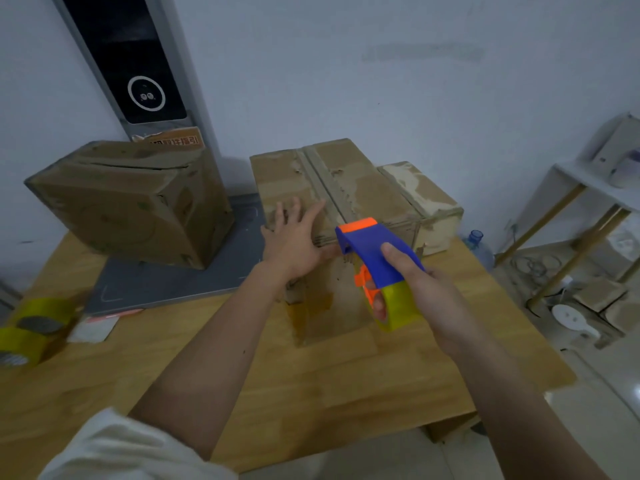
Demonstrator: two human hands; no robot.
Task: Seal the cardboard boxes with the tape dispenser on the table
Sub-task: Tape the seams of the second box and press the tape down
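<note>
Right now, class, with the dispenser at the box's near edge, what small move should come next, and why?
Probably draw the tape dispenser away along the centre seam of the box. Its orange end sits at the near edge, the right hand grips it, and the left hand lies flat on the top.

Dim, flat indoor light with a cool, bluish cast on the wall (381,81). No strong shadows, only soft dark areas under the boxes. Small bright glare at the lower right edge on the floor (633,393). Soft overall, slightly smeared as from motion. Strong wide-angle bending at the edges: leaning dark panel (128,64), blurred tape rolls (31,327) at left.
</note>
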